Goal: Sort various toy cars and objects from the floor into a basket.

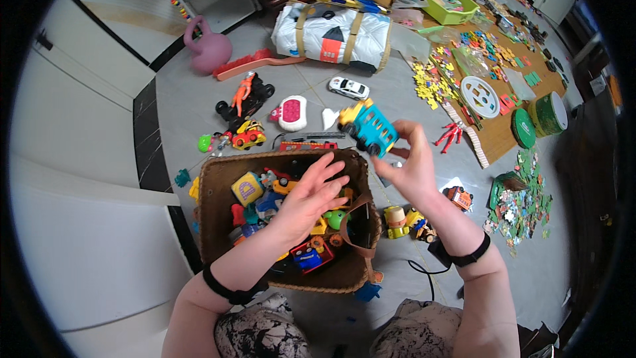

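My right hand (410, 166) grips a teal and yellow toy truck (375, 130) by its near end, above the floor just past the far right corner of a woven basket (284, 286). Over the basket hovers my left hand (308, 196), fingers spread and holding nothing. Inside the basket lie many toys, among them a yellow soft block (247, 188), a green round toy (336, 219) and a blue and red toy vehicle (309, 257). My left hand and forearm hide part of the contents. A brown strap (352, 231) hangs at the basket's right side.
Beyond the basket lie a red toy fire truck (308, 146), a white toy car (349, 88) and a pink toy (292, 113). A pink kettlebell (211, 49) stands at the back left. Puzzle pieces (521, 204) cover floor at right. A cable (422, 271) lies near my right knee.
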Demonstrator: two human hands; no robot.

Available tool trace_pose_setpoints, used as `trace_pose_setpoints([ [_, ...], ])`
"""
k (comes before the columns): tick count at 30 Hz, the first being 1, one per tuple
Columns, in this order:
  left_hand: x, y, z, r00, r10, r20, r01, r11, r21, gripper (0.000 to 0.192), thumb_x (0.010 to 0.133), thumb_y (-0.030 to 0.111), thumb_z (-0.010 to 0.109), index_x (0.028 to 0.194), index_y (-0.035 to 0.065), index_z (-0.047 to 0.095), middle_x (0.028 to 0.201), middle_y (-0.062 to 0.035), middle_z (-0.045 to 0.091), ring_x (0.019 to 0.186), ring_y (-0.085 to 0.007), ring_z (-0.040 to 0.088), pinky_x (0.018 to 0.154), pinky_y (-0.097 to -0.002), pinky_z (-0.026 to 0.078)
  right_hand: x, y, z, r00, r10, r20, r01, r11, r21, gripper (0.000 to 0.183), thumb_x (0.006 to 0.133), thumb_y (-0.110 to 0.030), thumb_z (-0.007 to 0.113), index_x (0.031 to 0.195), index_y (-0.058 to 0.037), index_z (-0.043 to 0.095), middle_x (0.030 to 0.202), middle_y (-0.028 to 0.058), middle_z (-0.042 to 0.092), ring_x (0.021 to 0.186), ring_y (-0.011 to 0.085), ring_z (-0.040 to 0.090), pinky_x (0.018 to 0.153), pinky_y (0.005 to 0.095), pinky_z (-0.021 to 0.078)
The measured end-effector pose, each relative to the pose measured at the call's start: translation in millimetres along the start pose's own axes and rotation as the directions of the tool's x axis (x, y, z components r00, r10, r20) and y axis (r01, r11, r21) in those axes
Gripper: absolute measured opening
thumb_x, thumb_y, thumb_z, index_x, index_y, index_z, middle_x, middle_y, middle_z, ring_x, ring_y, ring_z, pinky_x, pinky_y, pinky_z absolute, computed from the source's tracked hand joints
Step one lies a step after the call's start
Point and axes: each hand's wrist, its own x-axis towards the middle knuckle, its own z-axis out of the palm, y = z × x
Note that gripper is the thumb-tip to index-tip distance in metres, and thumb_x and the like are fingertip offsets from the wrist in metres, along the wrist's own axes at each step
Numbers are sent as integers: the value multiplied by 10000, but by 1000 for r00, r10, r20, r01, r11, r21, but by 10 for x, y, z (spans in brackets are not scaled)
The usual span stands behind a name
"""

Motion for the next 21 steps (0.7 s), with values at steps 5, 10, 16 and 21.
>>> trace_pose_setpoints([
  [5, 32, -41, -7, 989, 141, 41, -125, 955, -270, 568, 970, 377, 420, 1425, 156, 162, 1399, -87, 318, 1272, -233, 365, 1000, -508, 362, -295, -270, 142, 946, -292, 141, 315, 932, -179, 567, 605, -64, 783, 1062, -22, 451, 1086, 149, 494, 998, 322, 539, 791, 375, 508],
  [10, -68, -5, -79, 998, 23, -66, -41, 955, -293, 574, 968, 532, 201, 1348, 123, 335, 1312, -87, 452, 1195, -238, 460, 967, -484, 397, -435, -391, 253, 916, -348, 198, 372, 923, -98, 583, 622, -76, 793, 1095, -21, 456, 1079, 157, 514, 1012, 342, 530, 814, 376, 480],
  [16, -140, 23, -184, 990, -65, -125, 18, 938, -345, 515, 966, 507, 239, 1291, 147, 411, 1223, -73, 531, 1120, -228, 529, 937, -464, 422, -534, -458, 303, 927, -236, 292, 212, 971, 111, 611, 671, -51, 761, 1205, -43, 465, 1061, 115, 548, 962, 247, 577, 807, 338, 495],
  [21, -175, 30, -180, 987, -109, -118, 65, 941, -331, 521, 962, 514, 239, 1272, 144, 433, 1209, -67, 540, 1093, -212, 541, 926, -456, 424, -513, -524, 249, 927, -134, 350, 95, 987, 126, 455, 709, -45, 735, 1116, -34, 531, 1027, 95, 569, 937, 225, 582, 749, 313, 514],
])
